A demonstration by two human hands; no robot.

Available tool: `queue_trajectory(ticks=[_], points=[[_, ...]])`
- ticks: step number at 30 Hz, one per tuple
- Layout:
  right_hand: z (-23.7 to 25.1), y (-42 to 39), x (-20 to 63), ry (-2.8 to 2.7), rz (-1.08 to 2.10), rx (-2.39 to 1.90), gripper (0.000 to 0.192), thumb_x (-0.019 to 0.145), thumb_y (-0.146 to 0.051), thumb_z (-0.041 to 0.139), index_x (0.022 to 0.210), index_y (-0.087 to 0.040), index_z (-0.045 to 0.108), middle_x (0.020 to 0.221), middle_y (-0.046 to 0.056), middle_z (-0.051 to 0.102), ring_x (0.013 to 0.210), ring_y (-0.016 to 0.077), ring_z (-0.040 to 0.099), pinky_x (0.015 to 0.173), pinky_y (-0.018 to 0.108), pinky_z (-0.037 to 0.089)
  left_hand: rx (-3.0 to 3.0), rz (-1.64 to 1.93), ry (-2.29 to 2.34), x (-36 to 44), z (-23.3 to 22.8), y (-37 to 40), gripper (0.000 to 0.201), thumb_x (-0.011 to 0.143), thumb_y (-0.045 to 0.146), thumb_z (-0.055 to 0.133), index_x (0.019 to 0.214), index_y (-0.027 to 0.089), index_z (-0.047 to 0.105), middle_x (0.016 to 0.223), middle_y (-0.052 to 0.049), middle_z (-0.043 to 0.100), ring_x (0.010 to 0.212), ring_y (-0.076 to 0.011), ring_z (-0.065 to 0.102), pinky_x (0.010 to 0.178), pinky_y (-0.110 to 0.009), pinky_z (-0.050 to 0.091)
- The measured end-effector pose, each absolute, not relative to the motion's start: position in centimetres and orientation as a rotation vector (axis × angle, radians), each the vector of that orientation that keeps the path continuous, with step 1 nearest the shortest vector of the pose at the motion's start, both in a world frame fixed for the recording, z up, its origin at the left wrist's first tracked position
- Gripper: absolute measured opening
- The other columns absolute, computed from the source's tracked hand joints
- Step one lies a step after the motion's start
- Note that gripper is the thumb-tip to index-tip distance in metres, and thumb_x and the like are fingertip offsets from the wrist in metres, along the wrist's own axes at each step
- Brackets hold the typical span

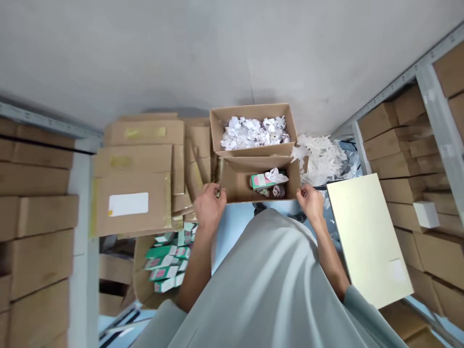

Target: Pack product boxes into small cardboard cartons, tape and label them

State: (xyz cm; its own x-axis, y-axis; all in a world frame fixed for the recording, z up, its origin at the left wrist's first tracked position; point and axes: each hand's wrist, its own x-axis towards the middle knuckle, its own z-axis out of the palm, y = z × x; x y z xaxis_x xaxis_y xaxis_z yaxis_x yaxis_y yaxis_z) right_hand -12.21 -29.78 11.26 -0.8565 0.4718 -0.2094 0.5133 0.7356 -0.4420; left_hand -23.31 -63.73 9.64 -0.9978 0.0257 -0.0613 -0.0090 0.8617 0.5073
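An open cardboard box (235,186) sits in front of me, low in the middle of the view. My left hand (209,205) grips its left near corner and my right hand (311,203) grips its right near corner. Inside lie a small green and pink carton (261,181) and some crumpled white paper (276,175). Directly behind it stands a second open box (216,126) filled with crumpled white paper (253,131).
Flattened cardboard boxes (137,179) are piled at the left. Below them an open box holds several green cartons (168,258). A pale board (366,237) lies at the right, with loose white paper (321,157) behind it. Metal shelves stacked with cardboard boxes (406,140) flank both sides.
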Motion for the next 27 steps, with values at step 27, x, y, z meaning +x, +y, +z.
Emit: queue_trajectory(ticks=[27], points=[[9.5, -9.6, 29.6, 1.987, -0.735, 2.731, 0.024, 0.109, -0.04, 0.056, 0.097, -0.024, 0.069, 0.09, 0.006, 0.077, 0.078, 0.0243, 0.069, 0.071, 0.031, 0.042, 1.784, 0.551, 1.975, -1.7, 9.3, -2.6, 0.016, 0.103, 0.024, 0.058, 0.109, 0.022, 0.073, 0.121, -0.013, 0.078, 0.097, -0.0278, 0.077, 0.092, -0.038, 0.058]])
